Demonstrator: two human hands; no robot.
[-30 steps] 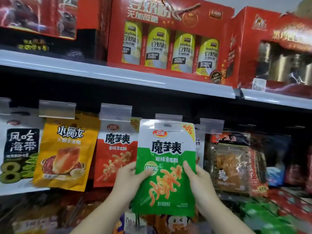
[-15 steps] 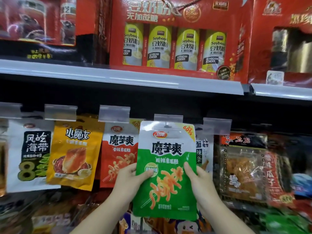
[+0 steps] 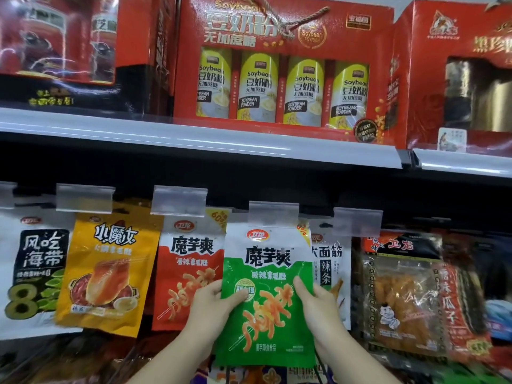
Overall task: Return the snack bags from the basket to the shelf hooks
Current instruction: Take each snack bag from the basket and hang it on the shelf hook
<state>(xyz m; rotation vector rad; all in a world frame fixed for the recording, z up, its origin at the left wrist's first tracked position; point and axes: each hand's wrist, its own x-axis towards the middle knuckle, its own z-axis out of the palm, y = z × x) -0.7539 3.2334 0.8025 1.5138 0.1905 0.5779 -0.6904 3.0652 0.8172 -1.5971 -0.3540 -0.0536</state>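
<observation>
- Both hands hold one green snack bag (image 3: 266, 295) by its side edges: the left hand (image 3: 213, 309) pinches the left edge with the thumb across the front, and the right hand (image 3: 318, 309) pinches the right edge the same way.
- Since a second ago the bag has risen, and its white top now sits tucked behind the clear price tag holder (image 3: 273, 218) at the hook's tip; before, the top stood in front of that holder.
- Whether the hang hole is on the hook cannot be seen, but threading looks under way.
- A red bag (image 3: 188, 261) hangs just left, a white bag (image 3: 332, 259) just right, both partly overlapped.
- The basket is out of view.
</observation>
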